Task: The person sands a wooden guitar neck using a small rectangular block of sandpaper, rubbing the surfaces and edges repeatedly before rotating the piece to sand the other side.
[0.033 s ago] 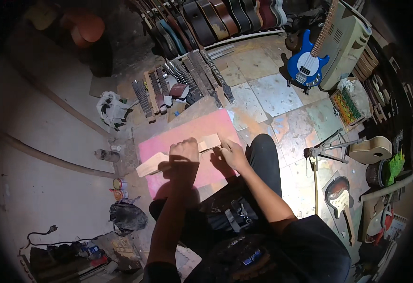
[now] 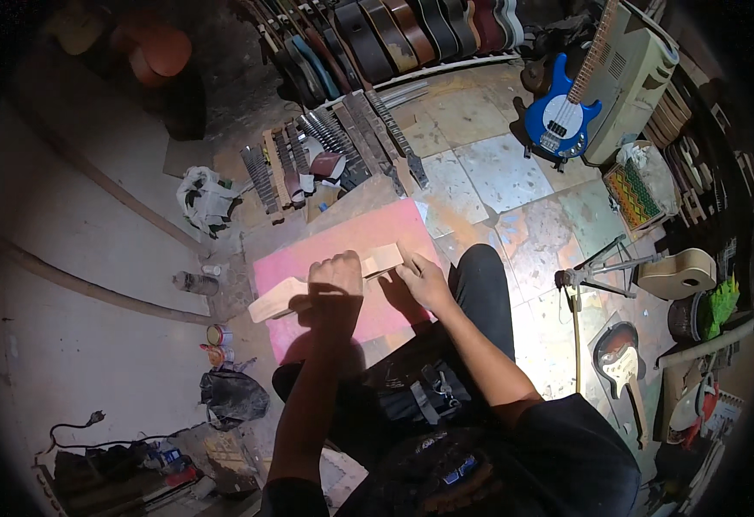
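A pale wooden guitar neck (image 2: 325, 280) is laid across a pink board (image 2: 342, 237) on the floor. It is gripped in the middle by the closed left hand (image 2: 336, 276). Its far end is touched by the right hand (image 2: 420, 277), fingers partly bent. The wood is judged hard, light and smooth, best held around the middle

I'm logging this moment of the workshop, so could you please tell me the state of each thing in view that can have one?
Left hand: closed on the wooden neck, pressing it down.
Right hand: fingers on the neck's right end.
Wooden neck: unfinished, lying flat on the pink board.
Pink board: flat on the floor.
Blue bass: upright, leaning against the cabinet.
Tins: standing by the board; lids unclear.
Black bag: crumpled on the floor.
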Demonstrator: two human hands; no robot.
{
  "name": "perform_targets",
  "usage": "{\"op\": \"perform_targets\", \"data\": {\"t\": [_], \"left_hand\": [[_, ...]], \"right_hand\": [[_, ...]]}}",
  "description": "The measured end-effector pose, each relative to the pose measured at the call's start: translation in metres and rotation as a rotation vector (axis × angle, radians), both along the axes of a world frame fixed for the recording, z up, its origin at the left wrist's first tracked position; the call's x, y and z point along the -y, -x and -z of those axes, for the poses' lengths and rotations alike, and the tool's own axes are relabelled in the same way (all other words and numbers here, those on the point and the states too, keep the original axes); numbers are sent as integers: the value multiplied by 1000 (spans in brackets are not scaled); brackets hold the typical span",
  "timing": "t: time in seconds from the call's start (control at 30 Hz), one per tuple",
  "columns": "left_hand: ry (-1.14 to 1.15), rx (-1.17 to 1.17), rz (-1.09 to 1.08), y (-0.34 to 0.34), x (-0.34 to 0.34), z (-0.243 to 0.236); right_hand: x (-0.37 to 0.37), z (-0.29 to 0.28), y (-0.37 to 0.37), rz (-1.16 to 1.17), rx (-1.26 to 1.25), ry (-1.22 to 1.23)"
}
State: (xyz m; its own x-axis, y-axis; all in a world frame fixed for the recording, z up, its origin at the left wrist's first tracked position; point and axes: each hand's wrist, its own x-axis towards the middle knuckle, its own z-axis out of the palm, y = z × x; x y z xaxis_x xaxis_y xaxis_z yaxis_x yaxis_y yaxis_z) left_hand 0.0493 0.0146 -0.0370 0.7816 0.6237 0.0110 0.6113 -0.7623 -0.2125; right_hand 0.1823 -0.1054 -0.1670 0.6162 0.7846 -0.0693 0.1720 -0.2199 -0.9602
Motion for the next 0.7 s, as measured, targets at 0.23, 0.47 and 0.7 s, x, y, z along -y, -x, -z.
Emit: {"op": "perform_targets", "data": {"t": [0.23,0.47,0.7], "left_hand": [[2,-29,-28,1,3,1],[17,-38,-15,-9,6,-2],[81,-52,-57,-2,4,-2]], "right_hand": [[-8,-2,-25,41,-905,-17],[-14,53,-38,33,-823,-182],[5,40,-15,254,-714,-149]]}}
